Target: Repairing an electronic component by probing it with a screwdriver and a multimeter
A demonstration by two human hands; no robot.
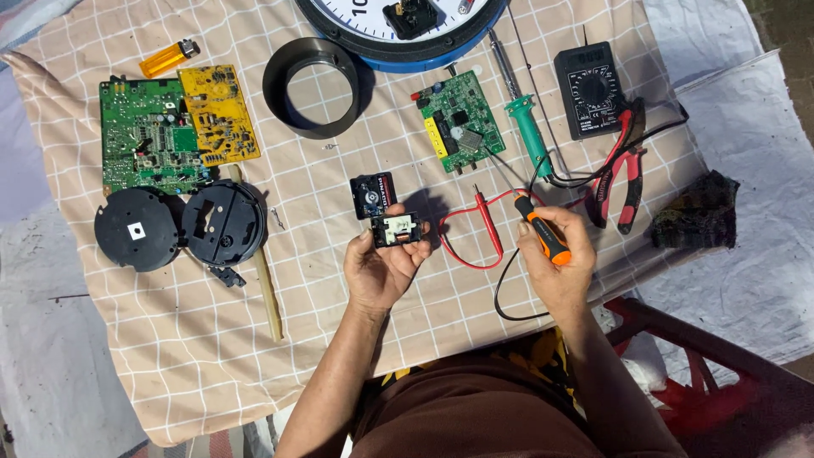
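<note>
Checked beige cloth covers the desk. Near its front edge, the left hand (381, 267) grips a small open black clock mechanism (397, 230); the right hand (555, 259) clasps an orange-handled screwdriver (543, 231). Tiny loose parts could spill if the mechanism tilts. Its black cover (373, 195), bearing a red label strip, lies just behind. Green and yellow circuit boards (174, 127) sit toward the back left corner.
</note>
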